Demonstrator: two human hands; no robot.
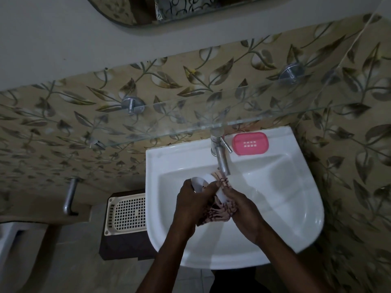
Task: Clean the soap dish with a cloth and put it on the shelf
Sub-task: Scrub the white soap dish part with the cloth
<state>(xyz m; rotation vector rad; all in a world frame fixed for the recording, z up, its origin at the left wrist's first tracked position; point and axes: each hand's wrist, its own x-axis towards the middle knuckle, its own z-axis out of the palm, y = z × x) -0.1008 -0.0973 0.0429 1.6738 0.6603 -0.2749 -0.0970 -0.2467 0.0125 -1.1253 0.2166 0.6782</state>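
Soap dish (200, 183) is white and smooth-looking, held in the air over the bowl of the sink (306, 229), just below the spout of the tap (221, 157). The person's left hand (190, 200) has its fingers and thumb curled round the dish's 9 o'clock end. The right hand (243, 210) grips a pink patterned cloth (220, 211) bunched against the dish's 3 o'clock end, covering much of it.

The dish looks like light, rigid plastic, though the dim frame leaves the material uncertain. It is probably wet this close to the tap, so its glossy surface could slip. The safest hold seems to be across the short ends or the rim, thumb on one side and fingers on the other, as the left hand has it. The cloth is soft and limp and will fold into corners.

From the dish outward, a pink slotted tray (250, 143) lies on the sink's back ledge at 1 o'clock, just beside the tap. A glass shelf (186, 129) runs across at 12 o'clock, above the sink, on metal wall brackets. A cream perforated basket (127, 210) sits at 9 o'clock, beside the sink.
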